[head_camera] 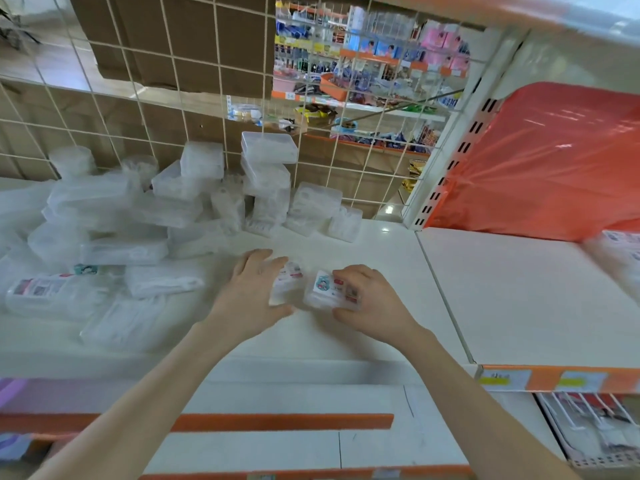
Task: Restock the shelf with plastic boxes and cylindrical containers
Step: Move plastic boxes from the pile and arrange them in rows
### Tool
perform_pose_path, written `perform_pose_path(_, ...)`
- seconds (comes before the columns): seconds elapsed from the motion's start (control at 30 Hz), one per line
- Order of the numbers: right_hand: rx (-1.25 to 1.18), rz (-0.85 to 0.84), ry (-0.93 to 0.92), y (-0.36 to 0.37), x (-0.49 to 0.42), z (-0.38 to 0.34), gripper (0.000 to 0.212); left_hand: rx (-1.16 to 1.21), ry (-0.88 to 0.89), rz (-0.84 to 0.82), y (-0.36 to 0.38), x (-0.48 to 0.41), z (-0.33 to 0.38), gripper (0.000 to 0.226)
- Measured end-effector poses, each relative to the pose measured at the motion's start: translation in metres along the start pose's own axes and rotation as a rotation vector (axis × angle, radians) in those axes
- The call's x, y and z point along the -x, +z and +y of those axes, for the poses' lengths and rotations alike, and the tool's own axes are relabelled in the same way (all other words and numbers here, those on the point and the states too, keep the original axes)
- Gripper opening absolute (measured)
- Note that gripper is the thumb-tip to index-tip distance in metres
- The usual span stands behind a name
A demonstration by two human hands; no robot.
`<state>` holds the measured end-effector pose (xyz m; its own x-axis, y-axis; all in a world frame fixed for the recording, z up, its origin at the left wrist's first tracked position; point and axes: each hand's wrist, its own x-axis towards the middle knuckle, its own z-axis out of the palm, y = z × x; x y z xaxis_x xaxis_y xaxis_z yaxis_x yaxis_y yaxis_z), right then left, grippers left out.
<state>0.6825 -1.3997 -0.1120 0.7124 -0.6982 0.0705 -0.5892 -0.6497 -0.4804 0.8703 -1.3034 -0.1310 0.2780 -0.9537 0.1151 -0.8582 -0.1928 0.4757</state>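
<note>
Surface: white shelf, seen from above and in front; both forearms reach in over its front edge.
Left grip: bare hand, palm down, fingers curved over the far side of the left small box and thumb at its near edge; it holds the box.
Right grip: bare hand, fingers curled over the right end of the right small box, thumb against the near edge; it holds the box.
Left small box: clear plastic, white label with red print, low over or on the shelf; contact unclear from blur.
Right small box: clear plastic, label with a small round picture facing up, just beside the left small box, tilted slightly.
Stock, left: loose heap of clear boxes, lying at mixed angles on the shelf.
Stock, rear: stack of clear boxes against the wire grid; more boxes lean beside it.
Cylindrical containers: clear, upright at the back left by the grid.
Right bay: neighbouring shelf board, with a red plastic sheet at its back.
Front edge: orange price strip with yellow tags.
</note>
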Motion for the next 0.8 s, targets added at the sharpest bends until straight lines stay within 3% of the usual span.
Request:
perform_pose_path(0.13,0.006,0.092,0.197,-0.003,0.022,0.028,0.057,-0.041,-0.087,0.026,0.012,-0.001,-0.004,0.065)
perform_pose_path(0.27,0.091,0.153,0.267,-0.006,0.039,0.045,0.055,-0.041,-0.099,0.091,0.018,0.0,-0.004,0.057)
perform_pose_path(0.53,0.068,0.216,0.228,-0.002,0.049,0.049,0.053,0.089,-0.148,0.166,0.017,0.009,0.025,0.056)
perform_pose_path(0.7,-0.061,0.353,0.202,-0.016,0.065,0.057,0.051,0.116,-0.141,0.178,0.029,0.016,0.072,0.056)
perform_pose_path(0.8,-0.073,0.347,0.212,-0.037,0.092,0.077,0.052,0.15,-0.11,0.153,0.044,0.018,0.114,0.057)
